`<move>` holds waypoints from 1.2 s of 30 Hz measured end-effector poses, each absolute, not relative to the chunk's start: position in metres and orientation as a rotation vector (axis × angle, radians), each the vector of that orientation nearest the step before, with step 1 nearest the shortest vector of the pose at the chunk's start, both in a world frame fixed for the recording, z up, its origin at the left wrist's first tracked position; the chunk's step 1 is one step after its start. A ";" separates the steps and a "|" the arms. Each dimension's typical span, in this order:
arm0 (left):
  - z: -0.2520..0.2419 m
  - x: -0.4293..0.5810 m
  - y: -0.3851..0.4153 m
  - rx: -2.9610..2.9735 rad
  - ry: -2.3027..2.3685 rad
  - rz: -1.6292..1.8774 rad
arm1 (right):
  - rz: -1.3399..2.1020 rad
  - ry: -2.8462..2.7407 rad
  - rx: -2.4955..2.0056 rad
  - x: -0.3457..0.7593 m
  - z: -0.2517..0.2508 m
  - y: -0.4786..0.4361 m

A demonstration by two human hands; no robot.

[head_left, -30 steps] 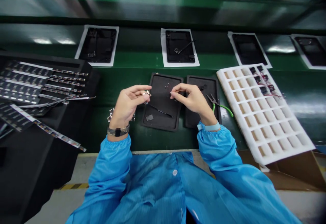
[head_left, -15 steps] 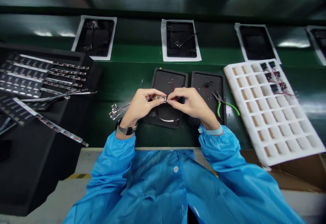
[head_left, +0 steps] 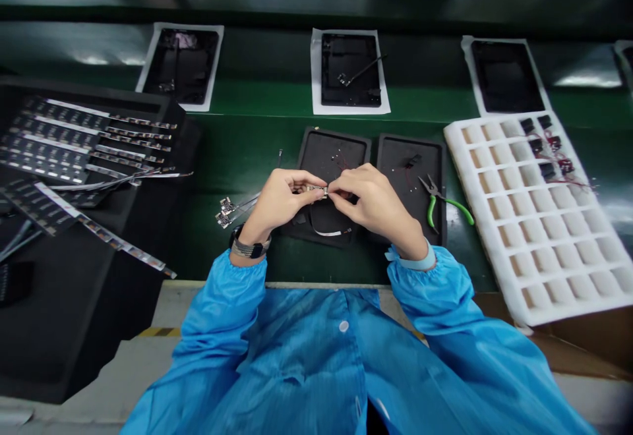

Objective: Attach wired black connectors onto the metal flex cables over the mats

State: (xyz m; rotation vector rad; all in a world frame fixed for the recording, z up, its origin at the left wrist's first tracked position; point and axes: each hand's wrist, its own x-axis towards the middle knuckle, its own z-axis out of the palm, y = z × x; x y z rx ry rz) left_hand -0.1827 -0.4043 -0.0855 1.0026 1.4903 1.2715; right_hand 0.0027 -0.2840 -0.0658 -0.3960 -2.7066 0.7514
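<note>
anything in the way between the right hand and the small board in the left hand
Nothing visible: the right hand is at the exposed end of the small board, which the left hand pinches.

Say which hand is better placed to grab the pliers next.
Probably the right hand: it is nearer the pliers, though its fingers are at the board. The left hand is farther off, gripping the board.

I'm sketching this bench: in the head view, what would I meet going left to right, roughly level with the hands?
Strips → circuit boards → left hand → right hand → pliers → white tray.
</note>
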 end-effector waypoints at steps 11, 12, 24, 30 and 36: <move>-0.089 -0.180 -0.404 1.041 1.552 1.246 | 0.638 -2.814 -0.389 0.000 -0.068 -0.287; -0.089 -0.180 -0.404 1.042 1.553 1.246 | 0.634 -2.816 -0.389 0.000 -0.068 -0.287; -0.087 -0.183 -0.406 1.018 1.541 1.256 | 1.059 -2.629 -0.526 0.001 -0.067 -0.287; -0.081 -0.187 -0.410 1.026 1.421 1.222 | 1.741 -2.376 -0.572 0.004 -0.067 -0.275; -0.077 -0.187 -0.411 1.031 1.361 1.174 | 1.946 -2.330 -0.546 0.003 -0.066 -0.271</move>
